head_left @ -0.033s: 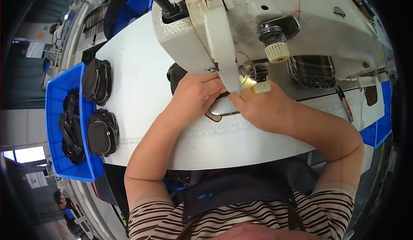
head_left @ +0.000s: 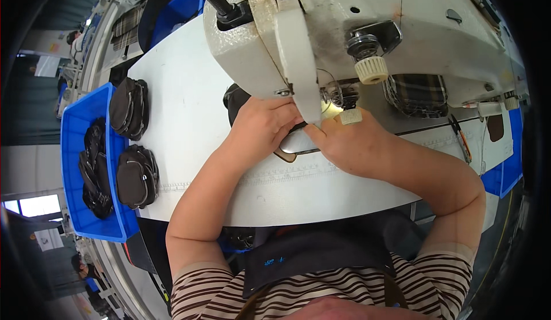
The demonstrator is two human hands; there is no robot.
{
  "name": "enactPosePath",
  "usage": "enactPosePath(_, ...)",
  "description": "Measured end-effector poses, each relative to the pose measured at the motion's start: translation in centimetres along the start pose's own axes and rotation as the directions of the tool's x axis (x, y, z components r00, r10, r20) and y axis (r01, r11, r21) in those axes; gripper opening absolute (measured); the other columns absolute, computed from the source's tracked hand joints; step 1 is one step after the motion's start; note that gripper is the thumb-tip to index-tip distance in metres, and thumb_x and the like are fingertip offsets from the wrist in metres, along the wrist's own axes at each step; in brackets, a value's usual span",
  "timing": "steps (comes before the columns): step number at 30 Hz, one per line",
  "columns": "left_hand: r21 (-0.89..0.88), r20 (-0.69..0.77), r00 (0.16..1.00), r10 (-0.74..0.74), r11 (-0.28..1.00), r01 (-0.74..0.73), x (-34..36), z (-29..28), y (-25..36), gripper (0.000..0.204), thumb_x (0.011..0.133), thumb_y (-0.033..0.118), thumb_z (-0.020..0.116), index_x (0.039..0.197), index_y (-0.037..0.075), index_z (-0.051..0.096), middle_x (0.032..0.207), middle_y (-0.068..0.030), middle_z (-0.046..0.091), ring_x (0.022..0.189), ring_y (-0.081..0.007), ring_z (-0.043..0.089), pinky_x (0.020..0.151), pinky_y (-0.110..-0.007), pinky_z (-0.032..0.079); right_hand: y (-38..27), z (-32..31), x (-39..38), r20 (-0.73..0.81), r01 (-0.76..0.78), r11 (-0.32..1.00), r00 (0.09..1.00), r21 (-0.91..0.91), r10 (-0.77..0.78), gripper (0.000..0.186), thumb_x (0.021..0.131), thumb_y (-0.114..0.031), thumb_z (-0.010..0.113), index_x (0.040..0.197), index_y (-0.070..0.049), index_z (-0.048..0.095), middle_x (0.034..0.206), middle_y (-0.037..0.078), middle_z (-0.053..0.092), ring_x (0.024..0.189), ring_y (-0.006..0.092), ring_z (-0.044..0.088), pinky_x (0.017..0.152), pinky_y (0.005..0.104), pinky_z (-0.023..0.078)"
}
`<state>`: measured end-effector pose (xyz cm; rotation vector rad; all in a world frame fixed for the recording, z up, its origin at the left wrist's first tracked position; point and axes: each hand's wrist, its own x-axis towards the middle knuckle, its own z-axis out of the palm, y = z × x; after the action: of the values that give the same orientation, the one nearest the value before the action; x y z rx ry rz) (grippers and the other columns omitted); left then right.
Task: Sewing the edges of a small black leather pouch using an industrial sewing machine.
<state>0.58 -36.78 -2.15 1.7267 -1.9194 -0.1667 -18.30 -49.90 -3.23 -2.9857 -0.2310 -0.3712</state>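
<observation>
A dark fabric pouch point(head_left: 235, 103) lies under the head of a white sewing machine point(head_left: 247, 50), mostly hidden by my hands and the machine. My left hand point(head_left: 259, 129) is closed on the pouch from the left, its fingertips meeting at a black edge of the cloth. From the right, my right hand point(head_left: 357, 150) is closed at the same cloth, thumb and forefinger tips close to my left fingers. The machine arm hides part of these fingers and the needle area. A small lamp glow shows just above my right hand.
Two dark zipped pouches point(head_left: 136, 176) stand at the table's left, beside a blue bin point(head_left: 70, 165) with dark pieces in it. A plaid pouch point(head_left: 418, 95) sits under the machine arm. Orange-and-black snips point(head_left: 459, 138) lie right on the white table point(head_left: 189, 90). Another blue bin point(head_left: 498, 179) is beyond.
</observation>
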Motion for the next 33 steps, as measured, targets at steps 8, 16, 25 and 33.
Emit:
enactPosePath(8,0.022,0.010,1.000,0.016,1.000,-0.017,-0.4,0.2,-0.5,0.026,0.084,0.003,0.075,0.109,0.011,0.076,0.094,-0.0075,0.070,0.087,-0.0293,0.067,0.072,-0.040,0.053,-0.4,0.7,0.1,-0.081,0.027,0.999,0.996,-0.038,-0.030,0.025,0.077,-0.008,0.067,0.100,0.000,0.066,0.064,0.003,0.062,0.058,0.0211,0.066,0.049,0.0366,0.049)
enactPosePath(16,0.106,-0.027,0.999,0.035,0.994,-0.032,-0.1,0.1,-0.1,0.025,0.084,0.006,0.075,0.109,0.011,0.076,0.092,-0.0062,0.070,0.084,-0.0291,0.067,0.070,-0.040,0.053,-0.6,0.7,0.2,-0.030,-0.032,0.996,0.999,-0.079,0.029,0.028,0.078,-0.008,0.068,0.106,0.000,0.064,0.062,0.001,0.061,0.055,0.0197,0.064,0.049,0.0351,0.046)
enactPosePath(25,0.085,-0.112,0.988,-0.109,0.989,0.118,-0.2,1.0,-0.8,0.016,0.083,0.015,0.078,0.098,0.011,0.079,0.097,-0.0062,0.075,0.089,-0.0280,0.070,0.079,-0.038,0.056,-0.7,0.3,0.5,0.067,-0.125,0.987,0.989,-0.102,0.133,0.039,0.076,-0.011,0.070,0.115,-0.008,0.070,0.072,0.003,0.060,0.067,0.0220,0.065,0.053,0.0366,0.053)
enactPosePath(33,-0.073,-0.061,0.960,-0.274,0.960,0.270,0.2,0.6,-1.2,0.018,0.085,0.019,0.080,0.099,0.008,0.080,0.094,-0.0126,0.076,0.085,-0.0320,0.072,0.076,-0.037,0.057,-0.3,0.8,0.4,-0.037,-0.076,0.997,0.997,-0.032,0.074,0.032,0.075,-0.007,0.069,0.106,-0.001,0.062,0.060,0.002,0.061,0.052,0.0217,0.063,0.050,0.0358,0.045)
